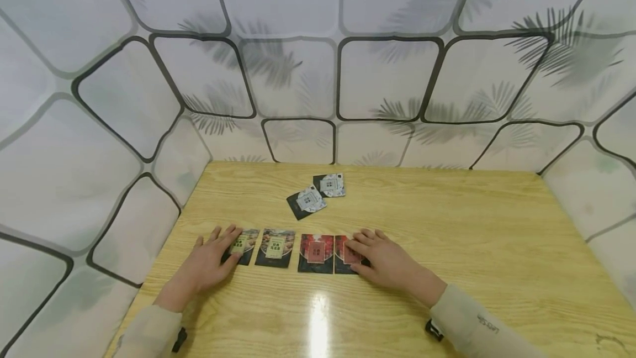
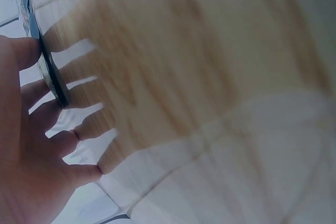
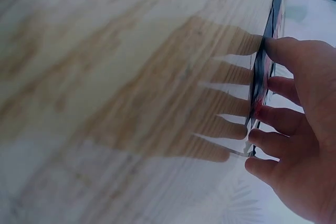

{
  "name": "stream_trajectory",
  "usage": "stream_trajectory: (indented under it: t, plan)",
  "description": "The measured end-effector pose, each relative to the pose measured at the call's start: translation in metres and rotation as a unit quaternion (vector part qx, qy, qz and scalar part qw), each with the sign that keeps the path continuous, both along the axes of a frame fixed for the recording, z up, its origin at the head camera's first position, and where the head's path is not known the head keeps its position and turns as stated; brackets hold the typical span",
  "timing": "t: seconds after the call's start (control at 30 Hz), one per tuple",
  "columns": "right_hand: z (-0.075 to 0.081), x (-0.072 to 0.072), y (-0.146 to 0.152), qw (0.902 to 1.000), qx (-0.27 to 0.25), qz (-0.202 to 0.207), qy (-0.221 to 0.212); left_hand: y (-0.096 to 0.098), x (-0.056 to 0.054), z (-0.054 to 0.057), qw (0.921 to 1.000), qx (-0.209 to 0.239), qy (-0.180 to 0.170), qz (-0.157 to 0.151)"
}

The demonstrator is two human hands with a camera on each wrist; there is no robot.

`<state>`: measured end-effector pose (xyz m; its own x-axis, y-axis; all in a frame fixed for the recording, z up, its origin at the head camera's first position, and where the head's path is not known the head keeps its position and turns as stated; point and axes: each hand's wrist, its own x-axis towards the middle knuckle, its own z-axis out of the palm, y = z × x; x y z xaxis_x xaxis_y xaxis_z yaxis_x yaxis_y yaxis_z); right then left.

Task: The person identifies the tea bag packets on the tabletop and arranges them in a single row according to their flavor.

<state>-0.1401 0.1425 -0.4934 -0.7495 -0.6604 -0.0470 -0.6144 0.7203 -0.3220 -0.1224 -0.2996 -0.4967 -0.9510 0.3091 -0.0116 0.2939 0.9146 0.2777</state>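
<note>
we take the left red packet [image 1: 316, 253] as the landmark. the right red packet [image 1: 341, 256] lies just beside it on the right, the edges almost meeting. to its left lie the right green packet [image 1: 275, 248], across a narrow gap, and farther left the left green packet [image 1: 247, 246], slightly turned. all four lie flat on the table [image 1: 497, 225] in one row. beyond the landmark, toward the wall [image 1: 298, 79], lie the near blue packet [image 1: 306, 202] and the far blue packet [image 1: 329, 185], set askew; we cannot tell whether their corners overlap.

our left hand [image 1: 211, 262] rests on the left green packet, fingers spread apart and extended. our right hand [image 1: 385, 261] rests on the right red packet, fingers likewise extended; neither hand is clamped on a packet.

we judge the step in hand to be aligning the row by pairs. the next move probably calls for light fingertip pressure to square the left green packet, then freeing one hand to reach beyond the landmark for the blue pair. press gently: thin packets may slide.
</note>
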Motion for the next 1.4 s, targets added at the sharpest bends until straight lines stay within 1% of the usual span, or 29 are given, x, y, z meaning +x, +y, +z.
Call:
stream_trajectory:
  t: [0.1,0.23,0.37,0.5,0.7,0.93,1.03,1.23,1.4]
  plan:
    - [0.001,0.0,-0.002,1.0,0.005,0.002,0.008,0.0,0.0,-0.001,1.0,0.0,-0.001,0.001]
    - [0.004,0.0,-0.004,1.0,0.002,-0.003,0.008,-0.001,0.0,-0.002,1.0,0.0,0.001,0.0]
    - [0.006,-0.007,-0.009,0.9997,-0.016,-0.012,0.013,-0.001,0.0,-0.002,1.0,0.001,-0.001,0.0]
    - [0.01,-0.019,-0.019,0.9991,-0.033,-0.014,0.022,-0.002,0.0,-0.001,1.0,0.001,-0.001,0.0]
    - [0.012,-0.039,-0.04,0.9993,-0.016,-0.023,0.027,0.0,0.001,0.002,1.0,0.005,0.002,-0.002]
    - [0.013,-0.06,-0.064,0.999,-0.03,-0.015,0.03,0.001,0.002,0.004,1.0,0.004,-0.001,0.002]
    - [0.013,-0.069,-0.074,0.9992,-0.02,-0.015,0.03,0.001,0.002,0.004,1.0,0.004,-0.002,0.002]
    - [0.016,-0.088,-0.092,0.9997,0.002,-0.019,0.016,0.001,0.0,0.002,1.0,0.006,-0.004,0.001]
    - [0.018,-0.099,-0.105,0.9995,0.022,-0.021,0.001,0.0,0.0,0.001,1.0,0.003,-0.001,0.001]
